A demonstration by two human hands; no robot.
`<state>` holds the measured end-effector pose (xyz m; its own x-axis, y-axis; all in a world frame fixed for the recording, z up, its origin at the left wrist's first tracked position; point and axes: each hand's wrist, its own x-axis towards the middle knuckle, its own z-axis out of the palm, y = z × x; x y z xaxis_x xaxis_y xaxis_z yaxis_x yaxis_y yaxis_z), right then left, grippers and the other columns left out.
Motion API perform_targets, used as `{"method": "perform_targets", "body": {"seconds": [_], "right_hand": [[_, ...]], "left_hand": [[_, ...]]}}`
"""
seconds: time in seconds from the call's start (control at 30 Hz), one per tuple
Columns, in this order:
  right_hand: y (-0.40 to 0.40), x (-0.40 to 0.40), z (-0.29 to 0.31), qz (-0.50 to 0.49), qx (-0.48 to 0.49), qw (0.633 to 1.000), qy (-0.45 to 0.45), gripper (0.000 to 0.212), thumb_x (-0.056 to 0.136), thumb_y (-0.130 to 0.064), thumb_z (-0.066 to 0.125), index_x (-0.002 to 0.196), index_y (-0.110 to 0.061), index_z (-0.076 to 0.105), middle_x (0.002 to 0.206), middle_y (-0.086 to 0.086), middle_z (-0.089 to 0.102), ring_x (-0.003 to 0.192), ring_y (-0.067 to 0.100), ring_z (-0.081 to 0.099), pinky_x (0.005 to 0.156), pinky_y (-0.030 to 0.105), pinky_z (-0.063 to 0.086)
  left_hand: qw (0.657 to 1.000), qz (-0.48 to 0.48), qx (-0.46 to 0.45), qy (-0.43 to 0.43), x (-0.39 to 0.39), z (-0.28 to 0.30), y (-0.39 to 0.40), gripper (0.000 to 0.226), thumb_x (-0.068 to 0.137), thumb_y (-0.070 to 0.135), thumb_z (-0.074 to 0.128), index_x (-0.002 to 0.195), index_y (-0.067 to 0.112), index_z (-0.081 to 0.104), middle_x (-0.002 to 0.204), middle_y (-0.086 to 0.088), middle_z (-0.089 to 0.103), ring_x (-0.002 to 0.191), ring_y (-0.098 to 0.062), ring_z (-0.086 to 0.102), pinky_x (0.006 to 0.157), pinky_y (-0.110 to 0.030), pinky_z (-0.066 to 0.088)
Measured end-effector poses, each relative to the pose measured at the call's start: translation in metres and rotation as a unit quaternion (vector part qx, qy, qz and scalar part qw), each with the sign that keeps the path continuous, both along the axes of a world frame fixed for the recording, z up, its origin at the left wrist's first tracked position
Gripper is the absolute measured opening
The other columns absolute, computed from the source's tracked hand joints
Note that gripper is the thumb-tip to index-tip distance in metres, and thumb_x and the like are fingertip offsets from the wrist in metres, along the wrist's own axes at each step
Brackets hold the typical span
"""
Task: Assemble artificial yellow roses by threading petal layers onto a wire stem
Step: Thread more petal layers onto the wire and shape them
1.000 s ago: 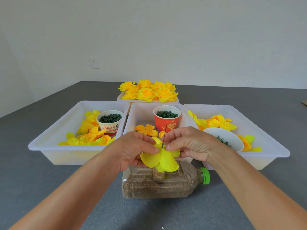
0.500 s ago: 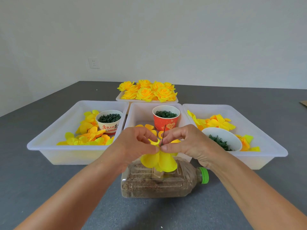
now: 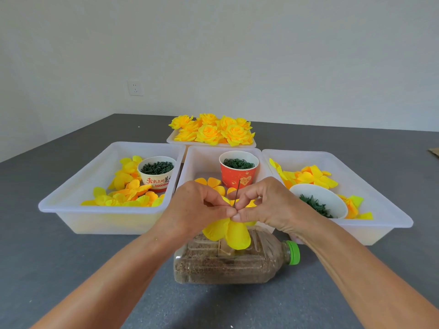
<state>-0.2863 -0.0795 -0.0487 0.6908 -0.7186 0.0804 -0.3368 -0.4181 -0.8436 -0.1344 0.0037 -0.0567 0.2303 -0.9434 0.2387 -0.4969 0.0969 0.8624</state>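
A thin dark wire stem (image 3: pixel 236 194) stands upright above a plastic bottle (image 3: pixel 228 260) lying on its side, filled with brown grain. A yellow petal layer (image 3: pixel 234 232) sits on the wire, its petals hanging down below my fingers. My left hand (image 3: pixel 197 210) and my right hand (image 3: pixel 266 205) meet at the wire, thumbs and forefingers pinching the petal layer around it. The wire's lower part is hidden by petals and fingers.
Three white bins hold loose yellow petals: left (image 3: pixel 71 205), middle (image 3: pixel 197 157), right (image 3: pixel 389 217). In them stand a white cup (image 3: pixel 156 173), a red cup (image 3: pixel 238 172) and a white bowl (image 3: pixel 318 200) of green parts. A tray of finished roses (image 3: pixel 211 130) sits behind.
Both hands have closed in tighter around the wire and gathered the petal layer, whose petals now droop down more instead of spreading flat.
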Motion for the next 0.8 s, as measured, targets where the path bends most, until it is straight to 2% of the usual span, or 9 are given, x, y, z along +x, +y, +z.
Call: {"method": "perform_targets", "body": {"seconds": [0.2, 0.33, 0.4, 0.53, 0.63, 0.7, 0.73, 0.77, 0.8], "right_hand": [[-0.001, -0.004, -0.006, -0.02, 0.088, 0.994, -0.066, 0.016, 0.064, 0.005, 0.08, 0.065, -0.008, 0.07, 0.104, 0.001, 0.07, 0.092, -0.007, 0.062, 0.062, 0.007, 0.048], [-0.02, -0.006, 0.001, -0.01, 0.122, 0.991, -0.055, 0.016, 0.066, 0.002, 0.078, 0.067, -0.014, 0.073, 0.098, 0.004, 0.074, 0.098, 0.01, 0.066, 0.086, 0.028, 0.053], [-0.039, 0.001, 0.0, -0.069, 0.099, 0.991, -0.051, 0.013, 0.07, -0.001, 0.077, 0.071, -0.013, 0.072, 0.096, 0.01, 0.073, 0.088, 0.015, 0.065, 0.085, 0.033, 0.051], [-0.064, 0.035, -0.023, -0.075, 0.053, 0.995, 0.041, 0.011, 0.075, -0.003, 0.075, 0.085, -0.006, 0.071, 0.075, 0.0, 0.067, 0.066, 0.002, 0.056, 0.058, 0.011, 0.045], [-0.08, 0.063, -0.04, -0.061, -0.009, 0.993, 0.102, 0.02, 0.077, -0.012, 0.074, 0.095, -0.002, 0.07, 0.088, 0.005, 0.069, 0.086, 0.015, 0.06, 0.079, 0.028, 0.046], [-0.088, 0.078, -0.046, -0.055, -0.084, 0.976, 0.195, 0.011, 0.08, -0.017, 0.068, 0.08, -0.006, 0.067, 0.08, 0.006, 0.063, 0.08, 0.026, 0.054, 0.069, 0.026, 0.039], [-0.089, 0.084, -0.047, -0.059, -0.107, 0.965, 0.232, 0.016, 0.081, -0.016, 0.066, 0.069, -0.006, 0.061, 0.07, 0.007, 0.057, 0.072, 0.024, 0.033, 0.06, 0.026, 0.036], [-0.091, 0.088, -0.049, -0.058, -0.12, 0.956, 0.261, 0.017, 0.08, -0.014, 0.063, 0.068, -0.002, 0.061, 0.069, 0.01, 0.057, 0.072, 0.031, 0.049, 0.059, 0.027, 0.038], [-0.093, 0.092, -0.05, -0.053, -0.128, 0.951, 0.275, 0.017, 0.079, -0.012, 0.062, 0.079, 0.004, 0.066, 0.076, 0.016, 0.063, 0.091, 0.025, 0.063, 0.064, 0.029, 0.044]], "left_hand": [[0.998, -0.027, -0.045, 0.019, 0.001, -0.009, -0.003, 0.015, 0.068, 0.019, 0.081, 0.061, 0.029, 0.074, 0.066, 0.003, 0.069, 0.064, -0.001, 0.057, 0.064, -0.015, 0.044], [0.995, -0.057, -0.064, 0.057, 0.002, -0.015, -0.007, 0.022, 0.068, 0.011, 0.08, 0.061, 0.03, 0.071, 0.064, 0.015, 0.066, 0.068, -0.001, 0.057, 0.069, -0.018, 0.046], [0.992, -0.083, -0.057, 0.075, 0.003, -0.016, -0.008, 0.017, 0.068, 0.011, 0.079, 0.062, 0.025, 0.07, 0.063, 0.016, 0.063, 0.067, 0.0, 0.056, 0.067, -0.017, 0.045], [0.982, -0.12, -0.017, 0.146, 0.007, -0.015, -0.008, 0.013, 0.058, 0.022, 0.078, 0.065, 0.014, 0.07, 0.067, 0.01, 0.063, 0.071, -0.007, 0.059, 0.071, -0.023, 0.047], [0.978, -0.129, 0.005, 0.161, 0.009, -0.014, -0.009, 0.008, 0.061, 0.016, 0.079, 0.063, 0.017, 0.071, 0.07, 0.007, 0.065, 0.075, -0.012, 0.061, 0.078, -0.028, 0.049], [0.976, -0.136, 0.013, 0.17, 0.011, -0.014, -0.01, 0.015, 0.067, 0.007, 0.078, 0.062, 0.019, 0.072, 0.069, 0.008, 0.066, 0.075, -0.011, 0.061, 0.076, -0.024, 0.05], [0.975, -0.137, 0.015, 0.175, 0.011, -0.015, -0.011, 0.018, 0.069, 0.004, 0.078, 0.062, 0.019, 0.072, 0.069, 0.007, 0.066, 0.075, -0.012, 0.062, 0.076, -0.024, 0.05], [0.974, -0.136, 0.016, 0.179, 0.011, -0.015, -0.011, 0.02, 0.07, 0.003, 0.077, 0.061, 0.02, 0.072, 0.069, 0.007, 0.066, 0.076, -0.013, 0.061, 0.075, -0.024, 0.05], [0.974, -0.136, 0.015, 0.183, 0.012, -0.015, -0.011, 0.021, 0.07, 0.002, 0.077, 0.061, 0.02, 0.071, 0.068, 0.007, 0.066, 0.075, -0.014, 0.061, 0.074, -0.024, 0.05]]}}
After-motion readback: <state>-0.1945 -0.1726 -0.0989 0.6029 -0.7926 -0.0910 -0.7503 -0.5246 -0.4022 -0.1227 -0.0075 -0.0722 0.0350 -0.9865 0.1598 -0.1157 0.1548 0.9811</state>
